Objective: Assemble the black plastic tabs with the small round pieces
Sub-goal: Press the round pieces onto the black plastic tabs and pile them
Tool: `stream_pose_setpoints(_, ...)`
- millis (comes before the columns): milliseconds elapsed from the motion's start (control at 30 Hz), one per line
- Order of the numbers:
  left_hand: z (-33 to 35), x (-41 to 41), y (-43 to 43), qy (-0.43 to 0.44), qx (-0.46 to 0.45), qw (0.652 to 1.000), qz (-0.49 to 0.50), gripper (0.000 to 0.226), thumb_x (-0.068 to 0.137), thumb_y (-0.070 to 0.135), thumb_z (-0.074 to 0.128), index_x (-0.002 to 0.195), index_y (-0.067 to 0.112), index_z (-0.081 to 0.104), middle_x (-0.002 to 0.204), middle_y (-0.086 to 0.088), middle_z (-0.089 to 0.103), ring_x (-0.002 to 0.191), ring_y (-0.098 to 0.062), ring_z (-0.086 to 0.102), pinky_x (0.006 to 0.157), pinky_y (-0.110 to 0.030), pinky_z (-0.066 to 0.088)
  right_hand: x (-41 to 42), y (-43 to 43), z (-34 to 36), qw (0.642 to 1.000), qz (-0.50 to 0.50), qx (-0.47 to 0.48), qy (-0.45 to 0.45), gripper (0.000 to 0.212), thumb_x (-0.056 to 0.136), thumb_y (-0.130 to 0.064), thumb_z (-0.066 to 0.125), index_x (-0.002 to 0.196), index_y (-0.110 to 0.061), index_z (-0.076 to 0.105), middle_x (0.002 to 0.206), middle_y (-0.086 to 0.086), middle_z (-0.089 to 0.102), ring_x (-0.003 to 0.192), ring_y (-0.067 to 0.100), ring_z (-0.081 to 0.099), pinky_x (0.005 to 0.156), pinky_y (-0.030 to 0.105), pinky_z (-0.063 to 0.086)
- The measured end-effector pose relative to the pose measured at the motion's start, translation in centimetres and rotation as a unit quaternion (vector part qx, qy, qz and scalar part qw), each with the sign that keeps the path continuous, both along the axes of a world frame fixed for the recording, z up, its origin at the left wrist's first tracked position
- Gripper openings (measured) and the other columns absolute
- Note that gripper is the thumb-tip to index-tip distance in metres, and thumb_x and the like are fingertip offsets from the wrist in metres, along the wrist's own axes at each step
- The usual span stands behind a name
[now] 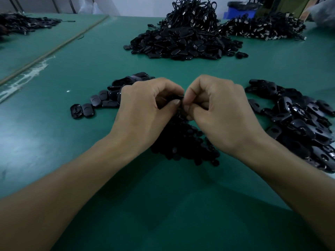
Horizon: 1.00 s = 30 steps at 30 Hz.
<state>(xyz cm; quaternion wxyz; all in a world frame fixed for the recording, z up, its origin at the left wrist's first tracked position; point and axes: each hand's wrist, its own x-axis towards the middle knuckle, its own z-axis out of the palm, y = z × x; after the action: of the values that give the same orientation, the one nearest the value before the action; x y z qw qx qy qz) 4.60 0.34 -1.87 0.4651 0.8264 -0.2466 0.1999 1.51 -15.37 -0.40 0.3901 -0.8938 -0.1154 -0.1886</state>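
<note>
My left hand [145, 109] and my right hand [217, 113] meet at the middle of the green table, fingers curled, thumbs tip to tip. Between them they pinch a black plastic tab [178, 97], mostly hidden by the fingers. Whether a small round piece is held with it I cannot tell. Under the hands lies a heap of small round black pieces [184, 145]. A small group of black tabs [101, 100] lies to the left of my left hand. A bigger pile of black tabs [299, 120] spreads to the right of my right hand.
A large heap of black tabs [181, 44] sits at the far middle of the green table [90, 60], with bundled black cables [195, 15] behind it and more cables [262, 28] at far right. Another dark pile [23, 24] lies far left. A blue bin [239, 11] stands at the back.
</note>
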Motion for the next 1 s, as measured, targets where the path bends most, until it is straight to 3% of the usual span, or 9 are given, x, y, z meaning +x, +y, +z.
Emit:
stream_pose_setpoints(167, -0.1, 0.4, 0.2, 0.026, -0.002, 0.999, 0.020, 0.016, 0.087, 0.009, 0.075, 0.100, 0.015, 0.077, 0.083, 0.010, 0.075, 0.072, -0.001, 0.072, 0.073, -0.031, 0.061, 0.1, -0.2, -0.1, 0.999, 0.028, 0.025, -0.005, 0.029, 0.087, -0.002, 0.066, 0.080, -0.029, 0.059, 0.074, -0.010, 0.072, 0.073, 0.003, 0.070, 0.071, 0.029, 0.060)
stream_pose_setpoints(267, -0.1, 0.6, 0.3, 0.057, -0.033, 0.998, 0.014, 0.016, 0.086, 0.008, 0.074, 0.097, 0.020, 0.074, 0.080, 0.008, 0.075, 0.069, -0.007, 0.073, 0.073, -0.035, 0.062, 0.5, -0.4, -0.2, 0.999, 0.006, 0.030, -0.026, 0.021, 0.085, -0.006, 0.072, 0.081, -0.026, 0.065, 0.072, -0.012, 0.070, 0.071, 0.000, 0.068, 0.067, 0.015, 0.055)
stream_pose_setpoints(367, 0.0, 0.7, 0.2, 0.105, -0.081, 0.991, -0.022, 0.024, 0.088, 0.003, 0.073, 0.093, 0.027, 0.068, 0.071, 0.005, 0.075, 0.064, -0.011, 0.073, 0.067, -0.029, 0.061, 0.9, -0.9, -0.2, 0.999, -0.019, 0.007, -0.024, 0.012, 0.086, -0.017, 0.076, 0.090, -0.026, 0.069, 0.085, -0.016, 0.069, 0.078, -0.003, 0.064, 0.068, 0.006, 0.046)
stream_pose_setpoints(433, 0.2, 0.6, 0.0, 0.133, -0.105, 0.984, -0.052, 0.027, 0.089, 0.000, 0.071, 0.093, 0.026, 0.067, 0.072, 0.005, 0.075, 0.062, -0.010, 0.072, 0.063, -0.022, 0.058, 1.2, -1.4, -0.2, 1.000, -0.005, 0.028, 0.006, 0.013, 0.088, -0.018, 0.074, 0.098, -0.026, 0.072, 0.091, -0.014, 0.071, 0.081, -0.004, 0.065, 0.075, 0.009, 0.049)
stream_pose_setpoints(533, 0.2, 0.6, -0.1, 0.174, -0.132, 0.972, -0.084, 0.025, 0.090, -0.003, 0.068, 0.096, 0.021, 0.066, 0.069, 0.004, 0.074, 0.061, -0.009, 0.070, 0.061, -0.018, 0.056, 1.4, -1.8, -0.3, 0.994, 0.030, 0.092, 0.053, 0.013, 0.087, -0.013, 0.075, 0.097, -0.021, 0.073, 0.086, -0.005, 0.075, 0.083, 0.008, 0.072, 0.087, 0.033, 0.058)
stream_pose_setpoints(600, 0.3, 0.6, -0.1, 0.192, -0.145, 0.966, -0.095, 0.022, 0.090, -0.003, 0.069, 0.098, 0.017, 0.066, 0.069, 0.003, 0.074, 0.061, -0.009, 0.070, 0.061, -0.018, 0.055, 1.4, -2.0, -0.3, 0.991, 0.041, 0.114, 0.059, 0.013, 0.086, -0.013, 0.077, 0.095, -0.022, 0.074, 0.083, -0.002, 0.076, 0.082, 0.012, 0.073, 0.087, 0.040, 0.058)
stream_pose_setpoints(800, 0.1, 0.7, -0.1, 0.208, -0.154, 0.962, -0.091, 0.015, 0.089, -0.002, 0.071, 0.094, 0.012, 0.070, 0.073, -0.002, 0.076, 0.067, -0.014, 0.074, 0.063, -0.020, 0.057, 1.6, -2.1, -0.4, 0.991, 0.039, 0.114, 0.050, 0.012, 0.083, -0.014, 0.078, 0.083, -0.026, 0.074, 0.076, -0.006, 0.075, 0.073, 0.008, 0.071, 0.074, 0.026, 0.057)
stream_pose_setpoints(1000, 0.1, 0.9, 0.2, 0.217, -0.128, 0.963, -0.099, 0.015, 0.089, 0.001, 0.071, 0.087, 0.017, 0.072, 0.075, -0.004, 0.077, 0.069, -0.014, 0.075, 0.063, -0.020, 0.058, 1.7, -2.2, -0.4, 0.996, 0.029, 0.070, 0.043, 0.009, 0.082, -0.019, 0.077, 0.081, -0.027, 0.074, 0.074, -0.009, 0.074, 0.071, 0.003, 0.069, 0.070, 0.025, 0.056)
